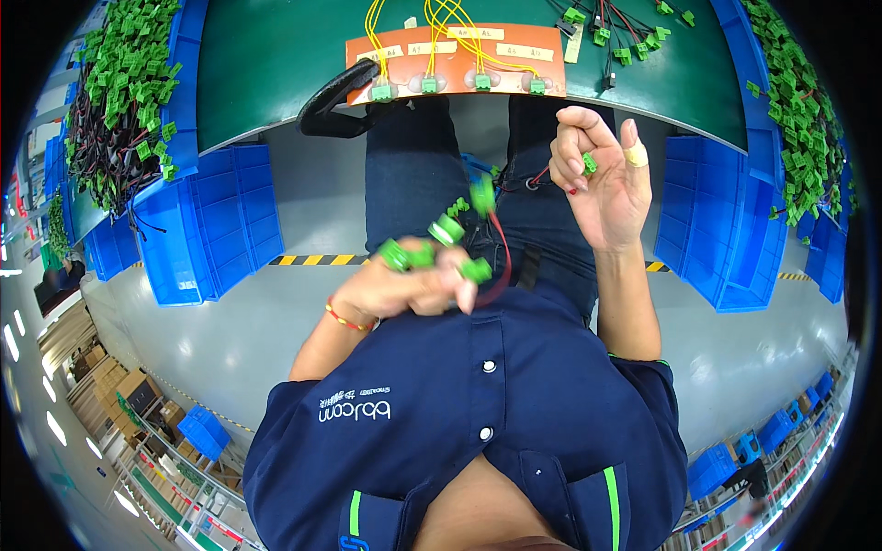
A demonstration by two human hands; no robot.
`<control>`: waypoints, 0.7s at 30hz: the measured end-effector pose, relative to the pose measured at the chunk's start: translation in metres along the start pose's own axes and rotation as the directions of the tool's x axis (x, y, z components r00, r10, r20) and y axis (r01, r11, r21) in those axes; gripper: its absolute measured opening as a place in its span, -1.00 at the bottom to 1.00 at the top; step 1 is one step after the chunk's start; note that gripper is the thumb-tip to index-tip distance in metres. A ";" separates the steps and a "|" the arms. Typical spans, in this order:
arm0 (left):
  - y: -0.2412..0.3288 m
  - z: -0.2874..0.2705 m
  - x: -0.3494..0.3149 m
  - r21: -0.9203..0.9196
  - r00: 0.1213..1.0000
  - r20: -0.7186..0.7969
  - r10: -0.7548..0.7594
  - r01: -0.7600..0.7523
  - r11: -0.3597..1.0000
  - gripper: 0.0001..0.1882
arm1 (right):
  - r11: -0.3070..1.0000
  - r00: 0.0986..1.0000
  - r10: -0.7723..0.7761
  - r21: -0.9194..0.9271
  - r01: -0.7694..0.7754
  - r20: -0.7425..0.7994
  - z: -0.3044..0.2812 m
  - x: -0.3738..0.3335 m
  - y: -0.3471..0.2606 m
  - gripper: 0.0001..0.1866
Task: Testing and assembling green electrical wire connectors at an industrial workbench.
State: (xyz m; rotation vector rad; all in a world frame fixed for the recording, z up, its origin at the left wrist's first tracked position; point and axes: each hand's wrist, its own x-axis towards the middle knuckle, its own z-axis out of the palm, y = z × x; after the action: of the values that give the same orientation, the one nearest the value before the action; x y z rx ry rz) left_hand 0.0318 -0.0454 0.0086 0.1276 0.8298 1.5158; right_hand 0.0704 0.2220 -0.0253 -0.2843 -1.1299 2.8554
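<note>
plugs in both hands, on the person's side of the board

the board (457,72) is orange and lies on the green table (266,64); i give all places from it. the left hand (404,283) is on the person's side of the board, well apart from it, close before the shirt (432,367). its fingers are bent in a narrow grip on green plugs (406,257), which lie over the back of the fingers and at the fingertips. this part is blurred, so i cannot tell how many plugs are held firmly. the uppermost plug (482,196) is beyond the fingertips, toward the board, and from it a red wire (504,253) curves down to the shirt.

the right hand (602,184) is nearer to the board, just past its right end, on the person's side. the palm is visible, the fingers are curled, and the thumb, with a tape (636,154) around it, stands apart. one small plug (589,164) is held in the curled fingers, on the palm side.

along the board's near edge sit four green sockets (429,84) with yellow wires (432,62). at its left end is a black handle (317,106); beyond its right end lie loose connectors (623,56).
</note>
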 end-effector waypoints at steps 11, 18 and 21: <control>0.000 0.016 0.050 0.519 0.753 -0.381 0.537 -0.307 0.798 -0.65 | 0.965 0.980 -0.045 0.263 -0.008 0.195 0.044 -0.002 0.012 -0.26; 0.000 0.008 0.069 0.701 0.616 -0.274 0.738 -0.398 0.592 -0.79 | 0.984 0.969 -0.148 0.130 0.123 0.199 0.058 0.003 0.020 -0.35; -0.001 0.009 0.063 0.598 0.668 -0.336 0.664 -0.394 0.698 -0.81 | 0.962 0.973 -0.137 -0.210 0.176 0.185 0.053 0.003 0.021 -0.43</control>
State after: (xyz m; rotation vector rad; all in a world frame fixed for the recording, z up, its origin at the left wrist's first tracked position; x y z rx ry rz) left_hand 0.0274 0.0151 -0.0102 0.3671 1.7550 1.9190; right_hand 0.0575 0.1715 -0.0019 0.0400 -1.4407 2.6549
